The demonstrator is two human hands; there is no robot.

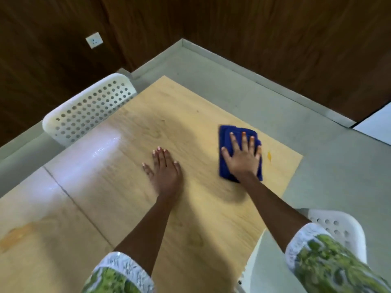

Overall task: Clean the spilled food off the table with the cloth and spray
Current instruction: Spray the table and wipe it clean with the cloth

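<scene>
Head: right hand (243,159) presses cloth (227,136).

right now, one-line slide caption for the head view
Right hand presses a blue cloth on the wooden table beside a yellow spill; left hand rests flat.

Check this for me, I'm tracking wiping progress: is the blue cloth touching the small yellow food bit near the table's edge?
Apart. The head view shows bare table between the blue cloth and the yellow food bit.
</scene>
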